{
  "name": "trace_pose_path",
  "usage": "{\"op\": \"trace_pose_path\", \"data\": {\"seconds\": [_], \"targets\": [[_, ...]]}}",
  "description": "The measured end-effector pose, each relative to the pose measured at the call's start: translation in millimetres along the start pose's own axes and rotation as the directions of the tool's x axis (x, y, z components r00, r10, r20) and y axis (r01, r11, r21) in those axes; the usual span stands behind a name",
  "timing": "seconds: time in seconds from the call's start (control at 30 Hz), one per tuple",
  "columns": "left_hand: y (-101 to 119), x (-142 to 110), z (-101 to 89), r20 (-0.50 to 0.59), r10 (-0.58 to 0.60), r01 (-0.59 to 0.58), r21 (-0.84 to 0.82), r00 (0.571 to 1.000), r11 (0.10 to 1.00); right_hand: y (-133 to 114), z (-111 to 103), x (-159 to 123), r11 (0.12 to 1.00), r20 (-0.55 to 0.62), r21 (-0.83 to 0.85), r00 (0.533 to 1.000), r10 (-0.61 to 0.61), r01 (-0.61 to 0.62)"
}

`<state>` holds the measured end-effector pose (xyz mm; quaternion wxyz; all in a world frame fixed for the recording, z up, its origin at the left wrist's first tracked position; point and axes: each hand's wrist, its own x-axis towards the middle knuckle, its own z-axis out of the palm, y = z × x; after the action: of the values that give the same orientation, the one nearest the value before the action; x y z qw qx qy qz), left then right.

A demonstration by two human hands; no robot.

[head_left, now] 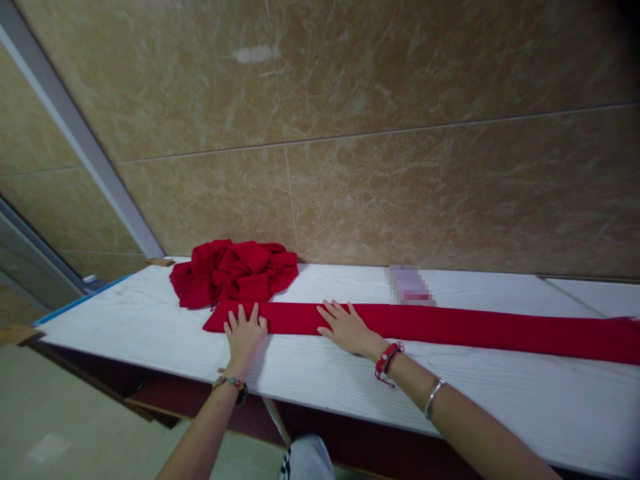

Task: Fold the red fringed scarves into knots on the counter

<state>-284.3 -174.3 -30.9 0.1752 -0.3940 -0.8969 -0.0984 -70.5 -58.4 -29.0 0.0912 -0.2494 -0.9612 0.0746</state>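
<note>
A long red strip of cloth [465, 325] lies flat across the white table, its left end cut at a slant and its right end running to the frame's edge. Near that slanted end my left hand [245, 333] rests on the strip, fingers spread. Farther right along the same strip, my right hand [347, 328] presses down with its fingers outstretched. Neither hand grips anything. Behind my left hand sits a crumpled heap of red cloth [235, 272], close to the strip's far edge.
The white wood-grain tabletop [320, 387] backs onto a tan marbled tile wall [400, 187]. A blurred-out pinkish item [410, 285] lies behind the strip. Dark red shelving [175, 397] shows under the table's front edge. A grey metal post [80, 127] rises at the left.
</note>
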Motion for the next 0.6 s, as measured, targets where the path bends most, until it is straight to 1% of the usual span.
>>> {"op": "trace_pose_path", "data": {"seconds": [0.03, 0.07, 0.1, 0.17, 0.2, 0.23, 0.3, 0.37, 0.4, 0.47, 0.53, 0.6], "targets": [[0.6, 0.2, 0.1, -0.022, 0.029, -0.029, -0.008, 0.999, 1.0, 3.1, -2.5, -3.7, 1.0, -0.007, -0.005, 1.0, 0.018, -0.018], [1.1, 0.6, 0.2, -0.044, 0.089, -0.09, -0.016, 0.995, 0.996, 2.7, -4.6, -5.0, 1.0, -0.022, -0.007, 0.999, 0.031, -0.031], [1.6, 1.1, 0.2, -0.057, 0.174, -0.176, -0.024, 0.983, 0.984, -1.0, -5.9, -3.7, 0.999, -0.042, -0.003, 0.998, 0.037, -0.038], [2.0, 2.3, 0.5, -0.036, 0.345, -0.346, -0.041, 0.938, 0.937, -16.4, -6.1, 5.6, 0.999, -0.087, 0.019, 0.996, 0.03, -0.028], [1.8, 3.1, 0.8, -0.007, 0.393, -0.393, -0.046, 0.919, 0.918, -26.3, -4.9, 12.3, 0.999, -0.106, 0.036, 0.994, 0.02, -0.016], [1.3, 3.9, 1.3, 0.025, 0.41, -0.408, -0.046, 0.912, 0.912, -36.2, -3.2, 19.5, 0.999, -0.116, 0.054, 0.993, 0.009, -0.003], [-0.4, 5.6, 2.8, 0.067, 0.385, -0.385, -0.026, 0.92, 0.923, -51.2, 0.8, 31.3, 0.996, -0.109, 0.083, 0.994, -0.004, 0.013], [-2.7, 7.5, 4.9, 0.076, 0.362, -0.362, -0.007, 0.929, 0.932, -54.1, 3.7, 34.6, 0.996, -0.091, 0.088, 0.996, -0.01, 0.018], [-3.8, 8.5, 5.9, 0.078, 0.357, -0.358, -0.004, 0.931, 0.934, -50.0, 4.2, 31.8, 0.996, -0.082, 0.082, 0.997, -0.014, 0.02], [-5.1, 10.5, 7.7, 0.084, 0.35, -0.351, -0.003, 0.933, 0.936, -31.5, 2.9, 16.9, 0.998, -0.07, 0.058, 0.997, -0.016, 0.02], [-5.2, 12.5, 8.6, 0.086, 0.354, -0.355, -0.001, 0.931, 0.935, -2.7, -1.7, -9.2, 1.0, -0.065, 0.015, 0.998, 0.004, -0.003], [-4.7, 14.1, 8.7, 0.086, 0.361, -0.362, 0.004, 0.929, 0.932, 31.6, -8.6, -43.1, 0.998, -0.078, -0.049, 0.996, 0.047, -0.051]]}}
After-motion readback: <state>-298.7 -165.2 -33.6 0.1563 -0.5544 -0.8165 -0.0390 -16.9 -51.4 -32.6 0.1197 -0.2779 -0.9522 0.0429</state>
